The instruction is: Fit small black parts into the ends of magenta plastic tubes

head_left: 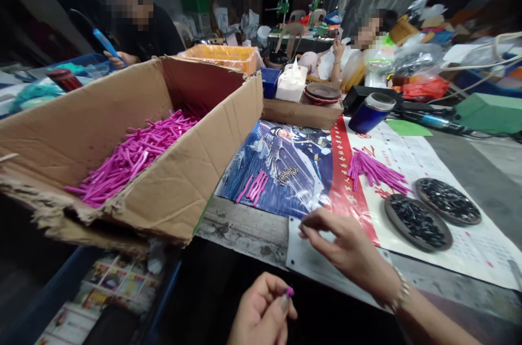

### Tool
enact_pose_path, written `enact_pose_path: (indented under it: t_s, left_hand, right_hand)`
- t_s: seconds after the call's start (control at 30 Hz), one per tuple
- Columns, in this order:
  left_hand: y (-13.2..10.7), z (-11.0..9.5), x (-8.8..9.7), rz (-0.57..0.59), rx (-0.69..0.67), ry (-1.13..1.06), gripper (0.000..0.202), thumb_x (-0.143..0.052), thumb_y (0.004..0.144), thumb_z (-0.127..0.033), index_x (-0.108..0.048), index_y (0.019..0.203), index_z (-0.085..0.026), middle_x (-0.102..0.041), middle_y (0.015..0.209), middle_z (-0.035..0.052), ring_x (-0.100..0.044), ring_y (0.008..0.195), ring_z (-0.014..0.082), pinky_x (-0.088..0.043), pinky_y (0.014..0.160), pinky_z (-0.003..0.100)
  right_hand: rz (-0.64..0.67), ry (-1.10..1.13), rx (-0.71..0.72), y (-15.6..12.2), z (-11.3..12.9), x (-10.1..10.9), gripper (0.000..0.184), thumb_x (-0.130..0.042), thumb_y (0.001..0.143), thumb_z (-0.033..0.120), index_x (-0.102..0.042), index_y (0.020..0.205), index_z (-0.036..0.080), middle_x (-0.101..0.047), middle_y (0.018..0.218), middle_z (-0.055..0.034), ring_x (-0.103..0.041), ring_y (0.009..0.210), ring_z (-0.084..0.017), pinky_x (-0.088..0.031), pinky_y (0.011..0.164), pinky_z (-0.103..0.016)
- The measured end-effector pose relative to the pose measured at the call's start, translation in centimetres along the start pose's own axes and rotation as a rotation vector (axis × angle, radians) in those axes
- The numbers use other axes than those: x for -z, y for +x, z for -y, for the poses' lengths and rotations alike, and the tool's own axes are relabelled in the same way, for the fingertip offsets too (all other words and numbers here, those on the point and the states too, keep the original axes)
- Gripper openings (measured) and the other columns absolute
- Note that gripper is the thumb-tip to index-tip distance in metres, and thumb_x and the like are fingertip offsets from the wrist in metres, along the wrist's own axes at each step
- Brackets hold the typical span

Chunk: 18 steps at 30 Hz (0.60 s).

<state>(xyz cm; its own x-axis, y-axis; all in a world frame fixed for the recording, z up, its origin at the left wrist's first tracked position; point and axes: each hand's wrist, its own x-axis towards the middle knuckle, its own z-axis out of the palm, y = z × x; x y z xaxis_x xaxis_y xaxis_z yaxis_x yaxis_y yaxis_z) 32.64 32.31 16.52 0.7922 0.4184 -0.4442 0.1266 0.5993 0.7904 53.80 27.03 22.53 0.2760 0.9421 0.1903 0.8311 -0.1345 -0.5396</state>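
Left hand (265,312) cut off by bottom edge, partly hiding a pink piece (289,291); full shape indeterminable. Right hand (353,250), lower right of centre: cannot tell whether a small item is pinched. Cardboard box (179,182) cropped at left edge; dark pieces (416,222), right side, too small to identify.

Head view: from head height, facing forward and down across the grey worktop (240,230)
Bare left hand (263,309), right hand (346,250): nearest, low
Brown cardboard box (196,171): near, at left, from above
Green metal stand (283,6): far, centre
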Motion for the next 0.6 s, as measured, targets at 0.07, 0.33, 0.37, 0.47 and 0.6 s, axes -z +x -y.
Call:
enact_pose_path:
  t_s: [0.07, 0.33, 0.37, 0.47, 0.6]
  left_hand:
    - [0.0, -0.2, -1.0, -0.074, -0.057, -0.003, 0.054, -0.075, 0.077, -0.066, -0.061, 0.087, -0.016, -0.066, 0.074, 0.0010, -0.036, 0.036, -0.0001, -0.021, 0.039, 0.016]
    - [1.5, -4.7, -0.3, -0.318, -0.338, 0.252, 0.028, -0.067, 0.090, -0.043, -0.067, 0.094, -0.015, -0.071, 0.075, 0.0039, -0.047, 0.048, 0.0065, -0.037, 0.048, 0.018]
    - [2.1, -6.0, 0.7, -0.363, -0.383, 0.291, 0.024, -0.068, 0.089, -0.039, -0.065, 0.095, -0.016, -0.073, 0.083, 0.0052, -0.047, 0.048, 0.0060, -0.036, 0.047, 0.018]
    - [4.7, -10.0, 3.7, -0.432, -0.447, 0.356, 0.020, -0.068, 0.086, -0.034, -0.060, 0.094, -0.017, -0.074, 0.085, 0.0033, -0.047, 0.048, 0.0059, -0.036, 0.045, 0.017]
    - [9.3, -13.0, 5.4, -0.481, -0.415, 0.420, 0.012, -0.065, 0.092, -0.025, -0.059, 0.092, -0.014, -0.070, 0.078, 0.0002, -0.050, 0.048, 0.0054, -0.034, 0.042, 0.015]
  right_hand:
    - [-0.100, 0.233, -0.028, -3.2, 1.0, -0.1, 0.013, -0.056, 0.096, 0.022, -0.063, 0.086, 0.022, -0.073, 0.075, 0.0012, -0.071, 0.066, -0.012, -0.054, 0.063, -0.018]
    - [-0.222, 0.560, -0.250, -10.6, 1.6, -2.5, 0.010, -0.066, 0.092, 0.032, -0.071, 0.088, 0.024, -0.074, 0.080, -0.0018, -0.072, 0.066, -0.015, -0.058, 0.064, -0.018]
    - [-0.227, 0.592, -0.277, -11.1, 1.5, -2.7, 0.012, -0.067, 0.091, 0.034, -0.072, 0.088, 0.024, -0.074, 0.081, -0.0024, -0.072, 0.065, -0.016, -0.059, 0.063, -0.019]
    - [-0.241, 0.672, -0.364, -12.2, 1.6, -3.2, 0.019, -0.068, 0.090, 0.042, -0.073, 0.085, 0.024, -0.074, 0.079, -0.0027, -0.071, 0.063, -0.016, -0.058, 0.061, -0.019]
    - [-0.192, 0.717, -0.377, -12.8, 2.2, -3.6, 0.028, -0.063, 0.091, 0.047, -0.071, 0.082, 0.022, -0.072, 0.072, -0.0031, -0.070, 0.061, -0.017, -0.058, 0.059, -0.020]
